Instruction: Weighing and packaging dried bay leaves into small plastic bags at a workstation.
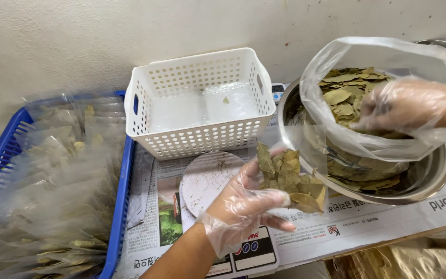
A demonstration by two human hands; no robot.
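Blue crate (121,206) of filled packets, far left of the grip; white perforated basket (200,101) behind it. Steel bowl (429,178) holds the large leaf bag (383,67), where the gloved right hand (403,106) pinches dried leaves. Gloved left hand (243,206) clasps a small clear bag of bay leaves (290,175) (above the round scale (205,178)).

looks like a small home packing setup: newspaper (367,219) over the tabletop, a kitchen scale (207,178), blue crate (122,181) of bagged dried leaves.
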